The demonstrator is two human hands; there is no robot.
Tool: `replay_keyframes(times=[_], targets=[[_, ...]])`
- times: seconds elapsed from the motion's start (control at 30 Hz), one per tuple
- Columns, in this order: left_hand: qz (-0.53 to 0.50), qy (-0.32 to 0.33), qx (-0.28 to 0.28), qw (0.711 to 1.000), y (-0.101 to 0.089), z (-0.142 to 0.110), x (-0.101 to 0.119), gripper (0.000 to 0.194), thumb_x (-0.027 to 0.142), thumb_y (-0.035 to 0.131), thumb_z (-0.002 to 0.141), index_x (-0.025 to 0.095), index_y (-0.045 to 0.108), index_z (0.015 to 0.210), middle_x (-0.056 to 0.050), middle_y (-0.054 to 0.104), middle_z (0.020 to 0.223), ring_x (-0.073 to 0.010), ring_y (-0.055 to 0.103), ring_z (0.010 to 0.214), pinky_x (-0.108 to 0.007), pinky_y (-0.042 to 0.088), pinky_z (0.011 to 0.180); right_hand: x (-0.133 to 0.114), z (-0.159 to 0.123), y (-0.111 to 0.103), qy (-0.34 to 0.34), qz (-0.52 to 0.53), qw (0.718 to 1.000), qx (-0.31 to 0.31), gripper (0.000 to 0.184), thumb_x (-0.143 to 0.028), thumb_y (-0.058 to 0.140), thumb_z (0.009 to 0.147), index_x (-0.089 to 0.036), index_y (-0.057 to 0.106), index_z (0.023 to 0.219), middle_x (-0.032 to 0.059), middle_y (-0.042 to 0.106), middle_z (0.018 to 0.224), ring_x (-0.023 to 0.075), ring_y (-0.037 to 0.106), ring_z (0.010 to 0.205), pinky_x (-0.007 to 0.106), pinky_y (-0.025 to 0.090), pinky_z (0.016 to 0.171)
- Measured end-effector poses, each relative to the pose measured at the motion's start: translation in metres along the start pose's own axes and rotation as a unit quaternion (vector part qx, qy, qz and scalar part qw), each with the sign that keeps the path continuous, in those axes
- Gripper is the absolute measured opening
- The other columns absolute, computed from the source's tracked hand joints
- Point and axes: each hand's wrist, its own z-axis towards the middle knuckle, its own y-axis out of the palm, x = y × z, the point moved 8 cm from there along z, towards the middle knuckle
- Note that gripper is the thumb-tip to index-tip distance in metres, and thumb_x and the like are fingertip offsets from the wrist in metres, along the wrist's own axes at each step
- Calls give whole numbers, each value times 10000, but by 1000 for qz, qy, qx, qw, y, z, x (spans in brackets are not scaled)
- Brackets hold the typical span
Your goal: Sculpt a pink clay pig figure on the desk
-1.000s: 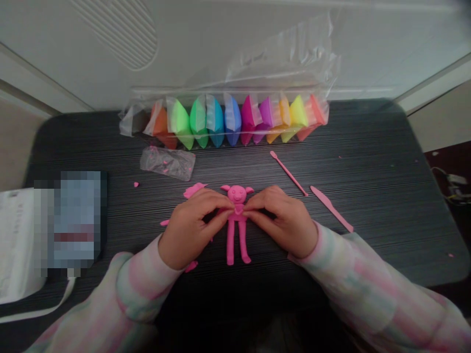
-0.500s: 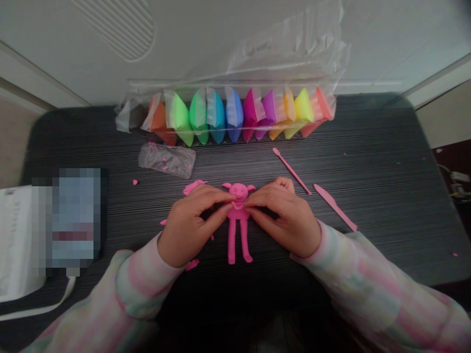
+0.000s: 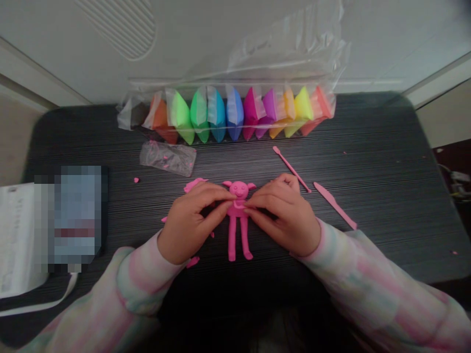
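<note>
A pink clay figure (image 3: 238, 223) with a smiling head, two ears and two long legs lies flat on the dark table (image 3: 368, 162). My left hand (image 3: 187, 223) pinches its body from the left with thumb and fingers. From the right, my right hand (image 3: 285, 215) pinches the same spot just under the head. The torso and any arms are hidden under my fingers. A loose pink clay piece (image 3: 193, 185) lies just behind my left hand.
A clear bag of coloured clay packets (image 3: 228, 115) stands at the back. A small crumpled plastic bag (image 3: 167, 158) lies in front of it. Two pink modelling tools (image 3: 290, 169) (image 3: 334, 206) rest at the right. A blurred device (image 3: 75, 215) and white paper (image 3: 16, 240) sit left.
Both hands stay pinched on the figure's body with only small finger shifts. The view has shifted slightly.
</note>
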Motion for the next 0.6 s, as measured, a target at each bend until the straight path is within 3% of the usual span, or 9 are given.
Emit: replay_keyframes(times=[0.27,0.6], targets=[[17,32,-5,999,4,1,3,127,136,543,777,155,633,865,-29,646,850,-118,567,831,-238,427,778,-11,-7,3,-50,-60,997,-12,62,-217,567,782,-218,570,844,-30,663,751,116,553,706,359,301,800],[30,41,5,999,3,1,8,108,150,546,775,157,629,843,-32,651,836,-125,576,818,-257,431,782,-13,-8,6,-58,-62,996,-20,48,-218,552,791,-214,574,834,-23,650,729,120,544,685,359,323,764]])
